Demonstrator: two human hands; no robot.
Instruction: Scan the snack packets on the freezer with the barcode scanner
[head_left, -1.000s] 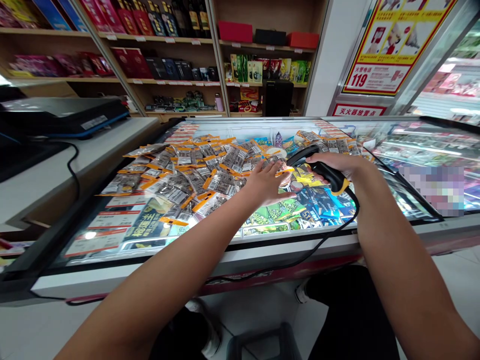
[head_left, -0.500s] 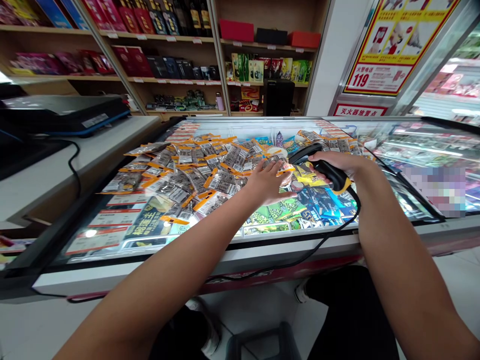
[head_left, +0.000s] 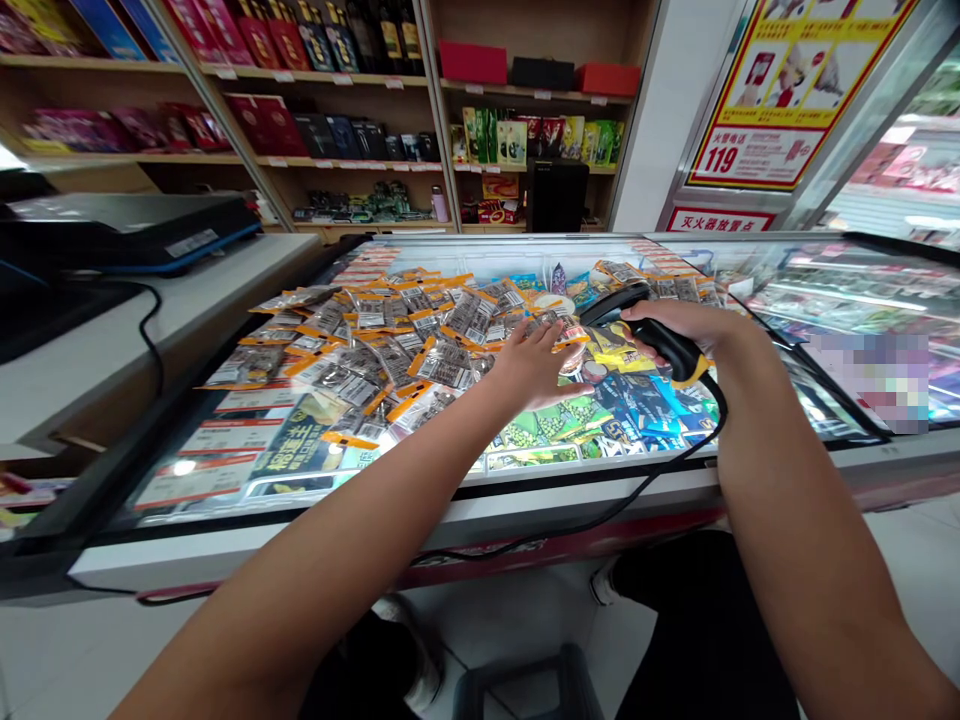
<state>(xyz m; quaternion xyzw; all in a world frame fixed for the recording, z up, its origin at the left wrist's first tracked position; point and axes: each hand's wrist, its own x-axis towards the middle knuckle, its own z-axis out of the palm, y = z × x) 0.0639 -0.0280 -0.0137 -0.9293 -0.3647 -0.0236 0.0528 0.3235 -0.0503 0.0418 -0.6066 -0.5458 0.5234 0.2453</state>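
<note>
My right hand (head_left: 675, 325) is wrapped round a black and yellow barcode scanner (head_left: 667, 345), whose head points left toward my other hand. A black cord hangs from the scanner's handle. My left hand (head_left: 536, 368) lies with its fingers spread, the fingertips at a small clear packet (head_left: 568, 330) with an orange edge and a printed label. To its left, several similar packets (head_left: 450, 362) are heaped on the glass top of a chest freezer (head_left: 300, 500). Several more packets (head_left: 679, 288) lie beyond the scanner.
Under the glass are colourful frozen-food packs (head_left: 637, 405). On the left, a counter (head_left: 45, 350) carries a dark flat-topped device (head_left: 142, 225). Shelves with boxes and bottles (head_left: 337, 40) stand behind. A stool (head_left: 529, 690) is between my legs; the scanner cord (head_left: 585, 525) runs along the freezer's front.
My right hand and the scanner have shifted very slightly to the right. My left hand stays in the same place, and the packets look unchanged.
</note>
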